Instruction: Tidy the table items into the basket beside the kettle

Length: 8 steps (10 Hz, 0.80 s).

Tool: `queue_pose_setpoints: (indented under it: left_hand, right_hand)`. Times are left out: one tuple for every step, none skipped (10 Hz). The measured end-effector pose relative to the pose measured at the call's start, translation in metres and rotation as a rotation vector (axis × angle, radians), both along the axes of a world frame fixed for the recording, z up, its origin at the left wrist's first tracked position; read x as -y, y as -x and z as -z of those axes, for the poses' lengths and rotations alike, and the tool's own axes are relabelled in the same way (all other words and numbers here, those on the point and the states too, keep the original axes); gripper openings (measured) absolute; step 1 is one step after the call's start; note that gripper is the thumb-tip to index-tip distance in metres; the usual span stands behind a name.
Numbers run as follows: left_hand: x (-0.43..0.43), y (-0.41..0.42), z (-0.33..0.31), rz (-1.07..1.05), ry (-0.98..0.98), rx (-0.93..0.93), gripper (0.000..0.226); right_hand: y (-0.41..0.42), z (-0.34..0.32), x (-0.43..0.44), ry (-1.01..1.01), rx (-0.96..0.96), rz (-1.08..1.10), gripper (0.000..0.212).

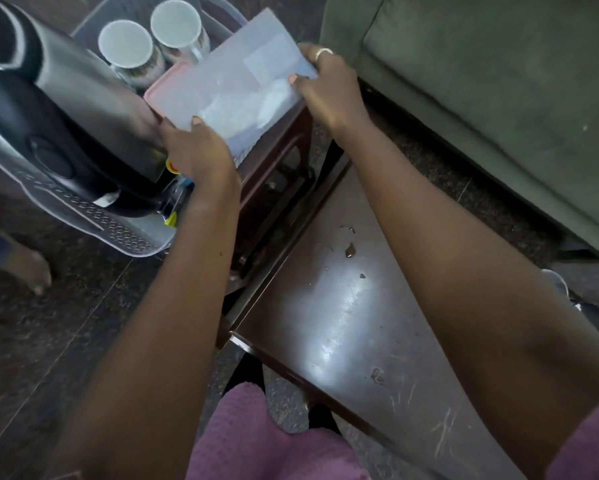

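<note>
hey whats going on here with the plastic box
A person holds a translucent plastic container in both hands, the left hand at its near corner and the right hand at its far end. It is tilted over a grey basket beside the black kettle. Two mugs already stand in the basket.

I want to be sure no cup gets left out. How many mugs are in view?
2, both standing in the basket beside the kettle: the left mug and the right mug. The held plastic container may hide more behind it.
</note>
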<state>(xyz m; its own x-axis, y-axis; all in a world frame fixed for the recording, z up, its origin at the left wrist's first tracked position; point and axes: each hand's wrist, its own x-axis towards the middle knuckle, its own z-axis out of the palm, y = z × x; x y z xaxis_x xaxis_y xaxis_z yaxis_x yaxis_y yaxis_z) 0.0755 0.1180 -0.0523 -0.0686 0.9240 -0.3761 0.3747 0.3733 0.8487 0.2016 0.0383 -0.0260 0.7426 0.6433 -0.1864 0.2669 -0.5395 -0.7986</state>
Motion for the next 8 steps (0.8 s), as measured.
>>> queue_pose_setpoints:
  left_hand:
    - [-0.01, 0.011, 0.003, -0.019, 0.179, -0.023, 0.037]
    - [-0.014, 0.012, 0.006, 0.013, 0.253, -0.025, 0.037]
    - [-0.013, 0.017, 0.01, 0.055, 0.235, -0.136, 0.038]
    - [-0.006, 0.018, 0.014, 0.428, 0.047, -0.562, 0.029]
    - [-0.012, 0.014, 0.017, 0.555, 0.1, -0.625, 0.03]
    - [-0.013, 0.0, 0.01, 0.451, 0.182, -0.567, 0.021]
    - [-0.008, -0.006, 0.012, 0.004, 0.293, -0.147, 0.036]
    - [0.03, -0.009, 0.002, -0.168, 0.116, -0.246, 0.05]
  right_hand:
    - [0.005, 0.003, -0.015, 0.147, 0.069, -0.217, 0.049]
    - [0.005, 0.01, -0.026, 0.253, 0.188, -0.31, 0.043]
    - [0.003, 0.02, -0.037, 0.345, 0.319, -0.372, 0.039]
    - [0.002, 0.03, -0.044, 0.412, 0.422, -0.4, 0.044]
    - [0.003, 0.039, -0.049, 0.52, 0.453, -0.437, 0.044]
    - [0.008, 0.045, -0.049, 0.525, 0.447, -0.407, 0.041]
    - [0.017, 0.047, -0.038, 0.402, 0.466, -0.326, 0.038]
    - [0.037, 0.052, -0.013, 0.276, 0.399, -0.294, 0.041]
